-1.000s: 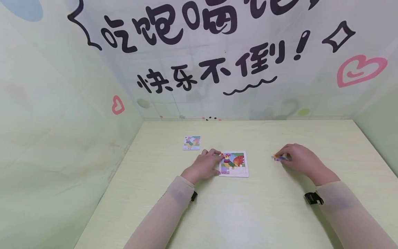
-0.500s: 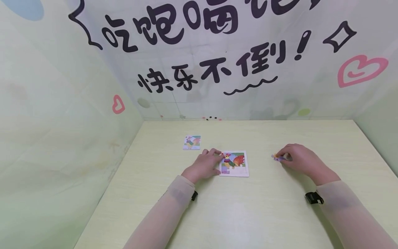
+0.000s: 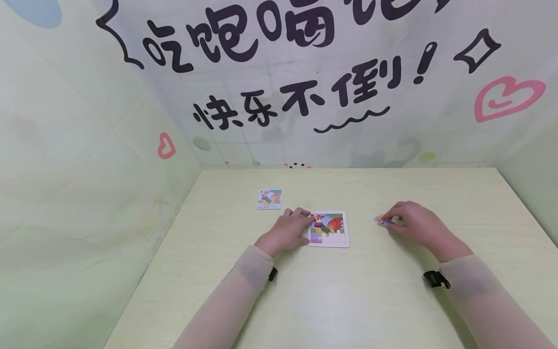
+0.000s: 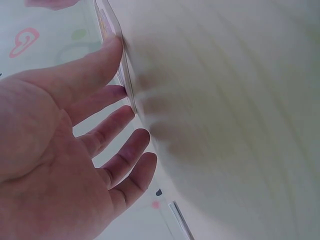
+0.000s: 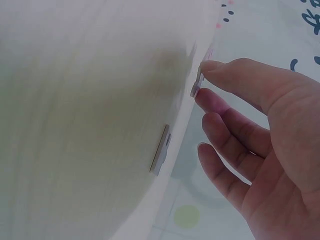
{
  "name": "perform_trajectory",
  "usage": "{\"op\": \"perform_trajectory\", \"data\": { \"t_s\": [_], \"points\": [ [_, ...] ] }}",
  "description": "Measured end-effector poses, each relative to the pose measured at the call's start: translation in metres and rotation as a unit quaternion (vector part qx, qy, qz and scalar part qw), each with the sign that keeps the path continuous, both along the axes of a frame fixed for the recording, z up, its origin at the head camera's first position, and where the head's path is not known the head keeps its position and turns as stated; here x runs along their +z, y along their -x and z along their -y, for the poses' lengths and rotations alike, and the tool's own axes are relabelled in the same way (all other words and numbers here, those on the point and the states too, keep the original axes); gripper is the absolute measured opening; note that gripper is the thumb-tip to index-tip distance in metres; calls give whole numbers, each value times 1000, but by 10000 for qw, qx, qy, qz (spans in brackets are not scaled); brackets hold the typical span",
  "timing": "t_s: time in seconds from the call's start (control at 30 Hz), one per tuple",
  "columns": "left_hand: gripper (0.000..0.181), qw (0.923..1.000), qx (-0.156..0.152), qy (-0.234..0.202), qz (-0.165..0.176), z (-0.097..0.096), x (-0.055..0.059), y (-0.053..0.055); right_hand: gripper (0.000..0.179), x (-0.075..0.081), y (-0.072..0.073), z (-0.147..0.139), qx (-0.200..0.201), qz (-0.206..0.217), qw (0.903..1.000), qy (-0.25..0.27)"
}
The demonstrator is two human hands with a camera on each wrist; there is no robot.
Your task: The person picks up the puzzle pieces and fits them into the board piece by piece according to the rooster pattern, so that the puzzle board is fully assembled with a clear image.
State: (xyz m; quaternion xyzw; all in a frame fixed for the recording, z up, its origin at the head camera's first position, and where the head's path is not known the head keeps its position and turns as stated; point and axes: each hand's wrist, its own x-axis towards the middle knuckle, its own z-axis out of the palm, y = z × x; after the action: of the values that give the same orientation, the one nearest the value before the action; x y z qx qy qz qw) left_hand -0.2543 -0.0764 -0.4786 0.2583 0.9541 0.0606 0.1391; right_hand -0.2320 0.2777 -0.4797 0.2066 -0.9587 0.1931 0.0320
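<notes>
A white-framed rooster jigsaw puzzle (image 3: 333, 239) lies on the table, its picture part filled and its lower right showing pale backing. My left hand (image 3: 286, 230) rests at its left edge, the thumb at the lower corner and fingers higher up. The left wrist view shows those fingers (image 4: 132, 152) loosely extended, with the frame (image 4: 111, 17) at the thumb tip. To the right of the puzzle, my right hand (image 3: 419, 227) pinches a purple and orange puzzle piece (image 3: 383, 221) between thumb and index finger. Another puzzle piece (image 5: 160, 151) lies on the table below this hand.
A small rooster picture card (image 3: 269, 199) lies behind and left of the puzzle. The pale wood-grain table (image 3: 331, 300) meets a printed cloth wall (image 3: 261, 150) at the back, with further cloth at both sides.
My right hand has shifted slightly left, carrying the pinched puzzle piece toward the puzzle. My left hand and the puzzle keep their places.
</notes>
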Motion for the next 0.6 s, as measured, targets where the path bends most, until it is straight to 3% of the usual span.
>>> {"op": "perform_trajectory", "data": {
  "t_s": [0.27,0.6],
  "points": [
    [74,10000,-44,30,-62,0,-1,0,17,1,-4,12,-78,97,9999,-20],
    [74,10000,-44,35,-75,1,-2,1,17,2,-7,27,146,-102,9998,68]
  ]
}}
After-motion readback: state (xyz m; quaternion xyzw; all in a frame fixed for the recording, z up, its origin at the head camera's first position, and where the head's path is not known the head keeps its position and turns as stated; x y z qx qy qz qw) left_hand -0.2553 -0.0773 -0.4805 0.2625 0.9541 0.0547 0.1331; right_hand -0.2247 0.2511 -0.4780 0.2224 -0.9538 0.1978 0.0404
